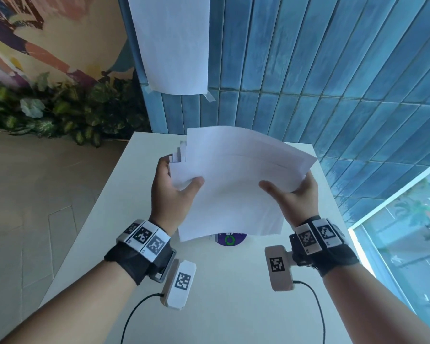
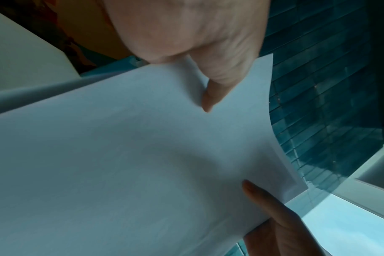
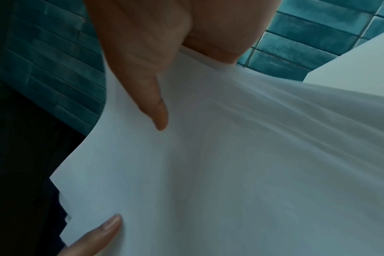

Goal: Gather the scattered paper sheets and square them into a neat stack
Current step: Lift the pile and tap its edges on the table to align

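Note:
Both hands hold a bundle of white paper sheets (image 1: 231,184) lifted above the white table (image 1: 229,281). My left hand (image 1: 178,181) grips its left edge, thumb on top and fingers underneath. My right hand (image 1: 292,192) grips the right edge the same way. The sheets are uneven: staggered corners fan out at the upper left, and the far edges are offset. In the left wrist view the paper sheets (image 2: 131,164) fill the frame under the left thumb (image 2: 217,90). In the right wrist view the bent paper sheets (image 3: 241,164) lie under the right thumb (image 3: 151,104).
A purple and green round sticker (image 1: 230,239) shows on the table under the near edge of the sheets. A white sheet (image 1: 174,43) is taped to the blue tiled wall (image 1: 333,70) behind. Plants (image 1: 60,112) stand at left, a glass pane (image 1: 407,232) at right.

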{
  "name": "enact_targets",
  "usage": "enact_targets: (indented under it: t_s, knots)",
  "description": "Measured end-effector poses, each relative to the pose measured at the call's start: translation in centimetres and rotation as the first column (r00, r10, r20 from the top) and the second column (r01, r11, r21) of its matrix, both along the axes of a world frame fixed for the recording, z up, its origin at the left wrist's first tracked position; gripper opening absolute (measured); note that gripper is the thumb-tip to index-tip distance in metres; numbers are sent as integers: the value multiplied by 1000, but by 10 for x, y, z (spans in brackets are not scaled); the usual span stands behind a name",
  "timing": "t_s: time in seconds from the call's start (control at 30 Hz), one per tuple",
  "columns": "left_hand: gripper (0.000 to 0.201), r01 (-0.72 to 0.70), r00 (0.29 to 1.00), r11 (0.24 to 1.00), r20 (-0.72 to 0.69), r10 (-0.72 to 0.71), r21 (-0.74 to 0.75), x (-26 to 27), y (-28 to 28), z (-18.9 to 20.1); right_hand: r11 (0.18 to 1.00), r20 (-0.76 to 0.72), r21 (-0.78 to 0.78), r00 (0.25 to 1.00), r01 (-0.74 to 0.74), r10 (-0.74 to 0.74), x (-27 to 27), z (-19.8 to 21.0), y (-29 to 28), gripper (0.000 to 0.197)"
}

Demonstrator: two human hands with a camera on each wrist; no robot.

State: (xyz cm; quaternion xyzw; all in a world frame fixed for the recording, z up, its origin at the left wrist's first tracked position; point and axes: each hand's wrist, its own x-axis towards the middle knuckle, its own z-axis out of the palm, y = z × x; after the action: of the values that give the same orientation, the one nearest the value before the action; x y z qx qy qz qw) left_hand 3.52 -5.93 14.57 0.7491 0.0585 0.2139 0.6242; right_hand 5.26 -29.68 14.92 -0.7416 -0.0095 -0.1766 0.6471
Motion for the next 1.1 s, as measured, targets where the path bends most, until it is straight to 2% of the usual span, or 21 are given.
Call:
enact_targets:
  t_s: [0.07, 0.17, 0.27, 0.33, 0.43, 0.5, 0.6, 0.7, 0.8, 0.87, 0.93, 1.03, 1.1]
  knots:
    - [64, 30, 999, 998, -28, -31, -51, -1, 5, -6, 1000, -23, 12, 1000, -21, 22, 0, -5, -2, 66]
    - [68, 119, 979, 990, -154, -130, -80, -2, 14, -21, 996, -109, 79, 993, -37, 46, -3, -14, -4, 75]
    - [64, 214, 937, 969, -254, -239, -124, -2, 20, -32, 997, -183, 20, 981, -69, 72, -6, -19, -7, 67]
    - [54, 216, 930, 969, -277, -241, -117, -2, 22, -36, 996, -217, -13, 973, -89, 84, -7, -21, -7, 59]
    - [37, 177, 937, 971, -276, -216, -158, -3, 23, -35, 996, -240, -32, 968, -87, 77, -5, -22, -6, 38]
    - [37, 190, 931, 962, -274, -240, -196, -2, 22, -30, 996, -239, -11, 967, -94, 89, -5, -21, -6, 34]
    - [46, 213, 937, 957, -236, -257, -196, 1, 21, -21, 997, -179, -21, 981, -78, 73, -6, -11, -4, 48]
    - [46, 263, 922, 947, -241, -303, -184, 5, 20, -16, 997, -26, -78, 999, -25, 23, -4, 8, 1, 67]
    - [41, 305, 895, 933, -278, -350, -191, 6, 20, -16, 973, 136, -228, 991, 44, -13, -5, 30, 8, 76]
    - [42, 322, 884, 923, -284, -372, -209, 6, 22, -15, 935, 229, -343, 973, 87, -6, -6, 44, 14, 76]
    - [37, 340, 875, 913, -280, -395, -226, 4, 24, -13, 859, 310, -490, 951, 152, 8, -8, 57, 24, 75]
    - [35, 363, 859, 899, -286, -425, -247, 3, 25, -10, 655, 384, -712, 921, 252, 63, -11, 72, 47, 70]
    - [37, 367, 853, 895, -291, -433, -253, 3, 25, -10, 547, 389, -793, 914, 268, 115, -13, 77, 59, 59]
